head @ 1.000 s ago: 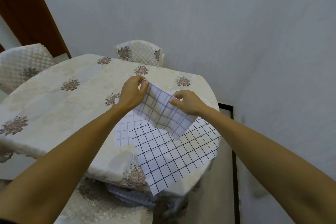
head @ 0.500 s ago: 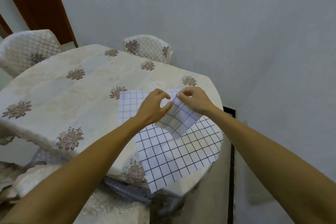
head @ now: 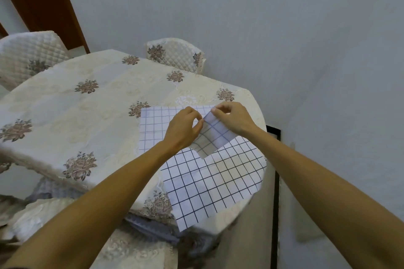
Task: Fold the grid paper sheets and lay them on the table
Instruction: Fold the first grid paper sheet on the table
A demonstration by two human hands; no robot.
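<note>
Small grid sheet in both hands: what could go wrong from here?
1. The left hand and right hand pinch the small grid sheet only near its top, in the air, so the fold may come out skewed.
2. The large bold-grid sheet hangs over the edge of the table, close to the left forearm. A brush could slide it off.

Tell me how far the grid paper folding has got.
Done: no visibly folded sheet lies on the table yet. In hand: left hand and right hand pinch the top of a small, partly folded sheet held above it. Left: finish and lay that one, then fold the bold-grid sheet overhanging the edge and the faint-grid sheet under it.
</note>
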